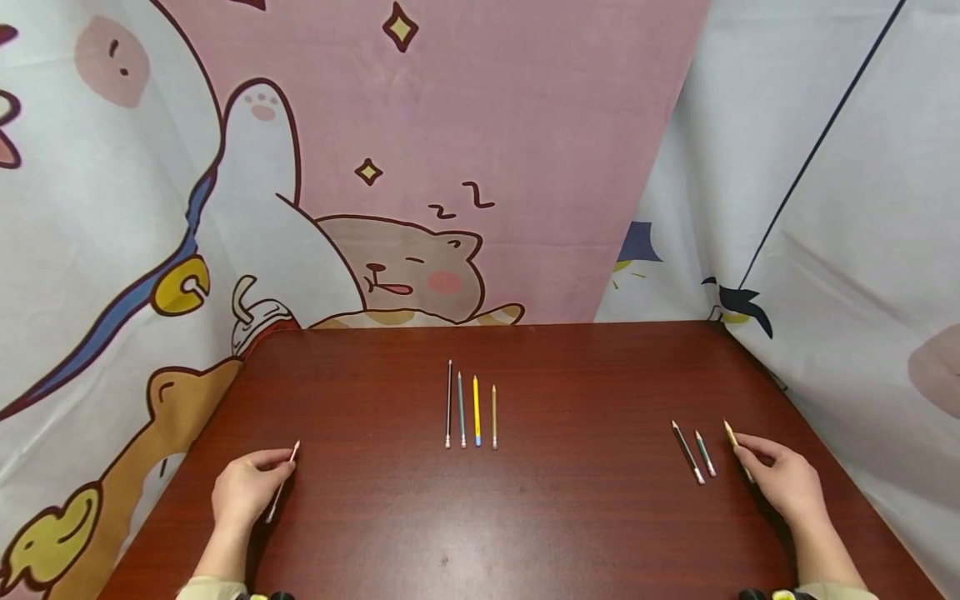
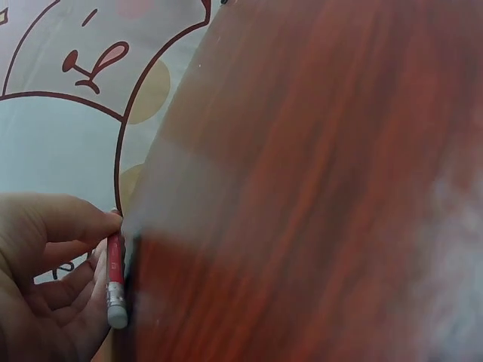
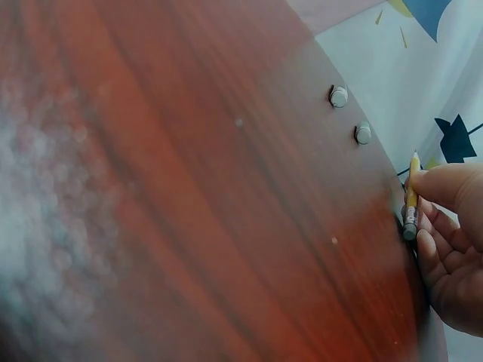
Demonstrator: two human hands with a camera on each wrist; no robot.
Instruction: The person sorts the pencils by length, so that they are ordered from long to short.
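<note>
At the left of the table my left hand pinches a red pencil between thumb and forefinger. Its pale eraser end points back toward me, and its tip pokes out past the fingertips. Over on the right side, my right hand pinches a short yellow pencil, sharpened tip pointing away and dark eraser end nearer me. Just left of that hand lie a dark pencil and a shorter green pencil, side by side and slanted.
In the middle of the brown table, a black pencil, a blue pencil, a yellow pencil and a gold pencil lie in a row, tips away. Cartoon-printed cloth hangs behind and along both sides.
</note>
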